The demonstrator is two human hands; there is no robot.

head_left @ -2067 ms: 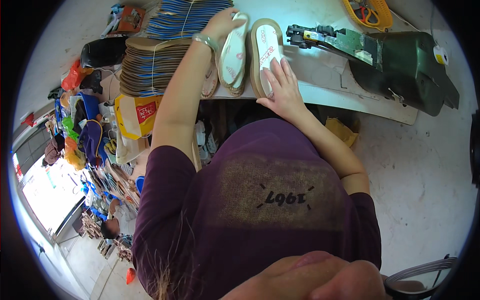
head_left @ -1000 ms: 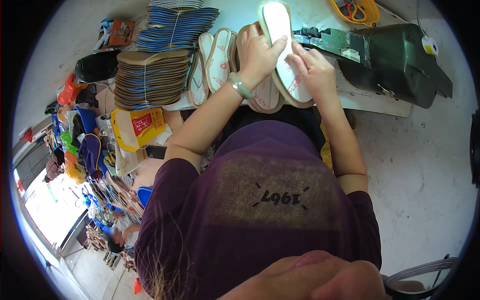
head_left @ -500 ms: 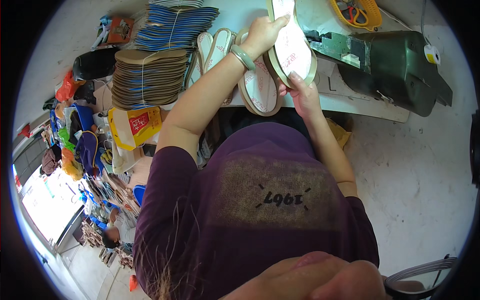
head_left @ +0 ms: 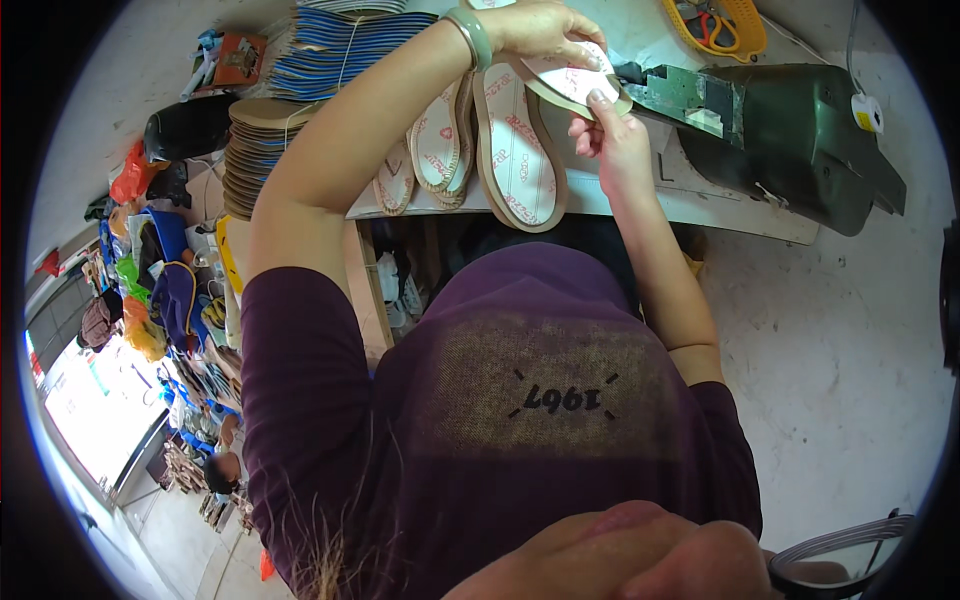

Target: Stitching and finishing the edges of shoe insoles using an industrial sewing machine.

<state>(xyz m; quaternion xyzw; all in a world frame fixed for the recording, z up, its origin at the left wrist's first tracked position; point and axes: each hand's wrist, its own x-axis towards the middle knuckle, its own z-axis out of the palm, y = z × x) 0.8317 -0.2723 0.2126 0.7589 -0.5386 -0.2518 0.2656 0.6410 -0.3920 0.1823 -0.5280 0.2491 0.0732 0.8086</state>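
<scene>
A shoe sole [head_left: 563, 85] with a white, red-printed top and a pale rim is held over the table, slanting toward the machine's green arm. My left hand [head_left: 540, 32] reaches across from the left, its fingers bent over the sole's upper side. With thumb on top, my right hand [head_left: 622, 140] pinches the sole's end beside the machine. Another white-topped sole [head_left: 520, 150] lies just below, overhanging the table's near edge. Left of it are an overlapping pair of soles [head_left: 435, 145] and a smaller sole piece [head_left: 395, 182], partly behind my left forearm.
A dark green machine [head_left: 790, 130] stands on the right of the white table [head_left: 700, 205]. A yellow basket [head_left: 740, 35] with scissors [head_left: 717, 33] sits behind it. Tied stacks of blue-edged soles [head_left: 340, 55] and brown soles [head_left: 255, 165] stand left. A person [head_left: 225, 470] is far left.
The held sole has turned and tilted toward the machine. My left hand has moved up and left along it, its forearm now covering part of the brown stack. My right hand has risen slightly.
</scene>
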